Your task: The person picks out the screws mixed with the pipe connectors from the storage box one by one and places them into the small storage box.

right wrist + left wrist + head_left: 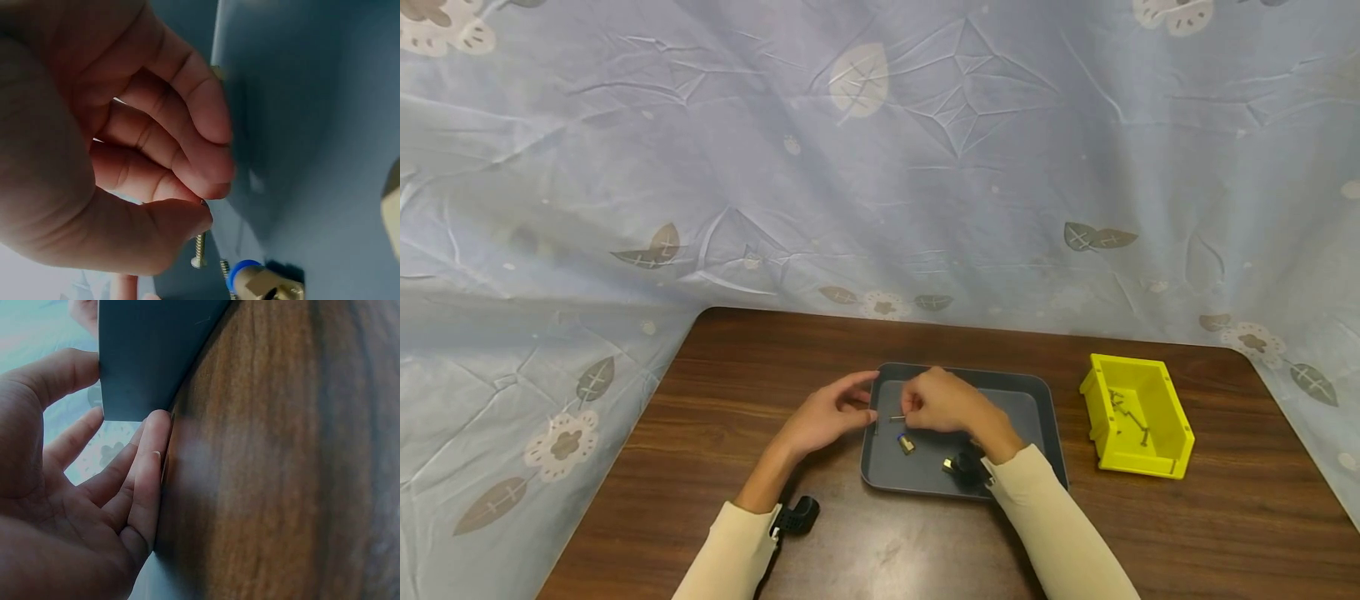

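In the head view, my right hand (pixel 946 402) is over a grey tray (pixel 917 482) and pinches a small brass-coloured screw (pixel 199 250) between thumb and index finger. Its countersunk head points down in the right wrist view. Another screw (pixel 224 269) lies beyond it, partly hidden by a brass fitting with a blue ring (pixel 253 281). A second brass fitting (pixel 948 464) lies in the tray beside the right wrist. My left hand (pixel 829 417) touches the tray's far left corner, thumb on the rim, with its fingers fairly straight in the left wrist view.
A yellow bin (pixel 1108 460) stands right of the tray on the brown wooden table (pixel 752 375), with several small screws (pixel 1123 408) inside. Patterned cloth (pixel 880 208) hangs behind the table. Dark wrist cameras (pixel 797 517) are strapped beside both sleeves.
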{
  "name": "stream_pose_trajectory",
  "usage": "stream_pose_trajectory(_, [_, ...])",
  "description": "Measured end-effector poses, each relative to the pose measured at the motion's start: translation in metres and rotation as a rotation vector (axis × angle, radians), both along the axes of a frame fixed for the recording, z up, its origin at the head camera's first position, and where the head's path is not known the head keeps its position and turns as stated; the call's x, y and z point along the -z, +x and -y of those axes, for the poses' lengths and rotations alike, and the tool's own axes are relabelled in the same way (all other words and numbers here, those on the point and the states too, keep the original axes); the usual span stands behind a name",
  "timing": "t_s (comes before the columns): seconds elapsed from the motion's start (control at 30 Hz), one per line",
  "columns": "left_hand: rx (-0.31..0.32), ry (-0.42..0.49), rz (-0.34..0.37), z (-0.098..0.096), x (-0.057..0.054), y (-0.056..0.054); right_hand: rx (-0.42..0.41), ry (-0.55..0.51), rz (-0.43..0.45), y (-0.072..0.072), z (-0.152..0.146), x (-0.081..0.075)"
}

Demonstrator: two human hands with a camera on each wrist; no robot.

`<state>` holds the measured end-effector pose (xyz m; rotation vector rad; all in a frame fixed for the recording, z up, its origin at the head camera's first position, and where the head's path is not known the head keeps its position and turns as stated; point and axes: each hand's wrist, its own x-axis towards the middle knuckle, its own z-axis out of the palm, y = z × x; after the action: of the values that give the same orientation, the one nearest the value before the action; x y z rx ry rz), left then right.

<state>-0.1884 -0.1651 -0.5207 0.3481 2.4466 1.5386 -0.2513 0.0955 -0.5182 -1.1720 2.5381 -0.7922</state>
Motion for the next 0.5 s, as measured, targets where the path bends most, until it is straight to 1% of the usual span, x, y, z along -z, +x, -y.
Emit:
stream_pose_trajectory(0.03, [0.0, -0.002, -0.001, 0.0, 0.0, 0.0, 0.006, 0.001, 0.0, 0.003, 0.0, -0.004])
stream_pose_trajectory(0.1, [0.002, -0.004, -0.001, 0.0, 0.0, 0.0, 0.024, 0.02, 0.018, 0.012, 0.0, -0.02])
stream_pose_trajectory(0.17, [0.003, -0.004, -0.002, 0.0, 0.0, 0.0, 0.039, 0.032, 0.007, 0.016, -0.002, -0.025])
stream_pose_trajectory(0.27, [0.004, -0.006, -0.005, 0.0, -0.001, 0.0, 0.06, 0.028, 0.006, 0.02, -0.006, -0.028])
stream_pose_trajectory(0.5, [0.002, -0.003, -0.01, 0.0, -0.001, 0.0, 0.09, -0.024, 0.032, 0.024, -0.02, -0.028])
